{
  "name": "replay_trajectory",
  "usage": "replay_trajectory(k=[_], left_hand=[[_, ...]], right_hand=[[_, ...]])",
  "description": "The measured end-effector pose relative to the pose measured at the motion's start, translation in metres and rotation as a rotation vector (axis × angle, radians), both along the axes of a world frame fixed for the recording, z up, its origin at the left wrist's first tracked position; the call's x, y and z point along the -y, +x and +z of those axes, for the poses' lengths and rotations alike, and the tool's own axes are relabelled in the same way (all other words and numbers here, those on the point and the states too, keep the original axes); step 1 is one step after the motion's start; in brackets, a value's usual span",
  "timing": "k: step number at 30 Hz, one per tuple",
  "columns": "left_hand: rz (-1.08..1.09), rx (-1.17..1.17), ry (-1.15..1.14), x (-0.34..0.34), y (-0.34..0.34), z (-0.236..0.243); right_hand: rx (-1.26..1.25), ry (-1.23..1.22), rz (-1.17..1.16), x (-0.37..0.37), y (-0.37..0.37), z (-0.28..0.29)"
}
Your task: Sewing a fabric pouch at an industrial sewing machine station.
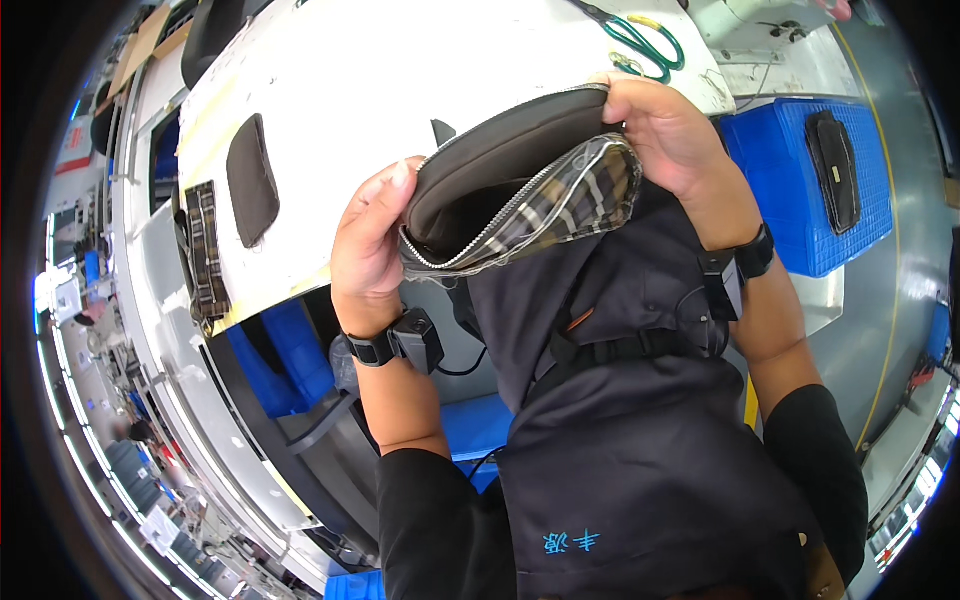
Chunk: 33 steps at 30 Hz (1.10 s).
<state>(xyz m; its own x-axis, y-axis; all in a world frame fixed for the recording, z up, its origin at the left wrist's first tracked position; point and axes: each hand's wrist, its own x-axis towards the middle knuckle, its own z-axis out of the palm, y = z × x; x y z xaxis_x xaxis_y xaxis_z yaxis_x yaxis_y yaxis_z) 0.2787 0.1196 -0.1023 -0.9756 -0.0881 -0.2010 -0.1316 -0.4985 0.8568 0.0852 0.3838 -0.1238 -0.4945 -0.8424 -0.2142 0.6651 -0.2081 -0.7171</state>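
Note:
Held up over the table's near edge is an unfinished zippered pouch (575, 205), its mouth spread wide. Brown-yellow plaid cloth with frayed threads shows on its near side, and dark brown lining shows inside. My left hand (370, 235) grips the left end, thumb at the zipper edge. At the right end, my right hand (670, 130) pinches the upper corner, its fingers partly hidden. On the white table (330, 100) to the left lie a dark brown curved panel (252, 180) and several plaid pieces (206, 255) at the edge.
Green-handled scissors (650, 48) lie at the table's far right. A blue crate (765, 150) stands to the right with a black pouch (833, 172) on top. Blue bins (290, 355) sit under the table's left side. White machinery (740, 20) stands at the far right.

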Motion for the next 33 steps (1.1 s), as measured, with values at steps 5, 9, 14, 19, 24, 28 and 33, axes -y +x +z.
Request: replay_trajectory(k=[5, 9, 14, 19, 24, 28, 33], left_hand=[[0.003, 0.019, 0.028, -0.003, -0.002, -0.001], [-0.015, -0.03, 0.163, -0.003, -0.003, -0.007], [-0.06, -0.102, 0.247, -0.008, -0.005, -0.003], [-0.125, -0.129, 0.296, -0.002, -0.002, -0.009], [-0.094, -0.079, 0.268, -0.009, -0.001, -0.006], [-0.144, -0.112, 0.27, -0.009, -0.002, -0.005], [-0.076, -0.052, 0.2, -0.015, 0.0, -0.003]], right_hand=[[0.061, 0.154, -0.122, 0.001, 0.007, 0.004], [0.07, 0.185, -0.166, 0.001, 0.009, 0.004], [0.106, 0.17, -0.174, -0.004, 0.007, -0.01], [0.116, 0.164, -0.17, -0.003, 0.012, -0.005], [0.109, 0.2, -0.184, -0.005, 0.011, -0.01], [0.106, 0.198, -0.166, -0.005, 0.012, -0.01], [0.092, 0.216, -0.167, -0.005, 0.012, -0.013]])
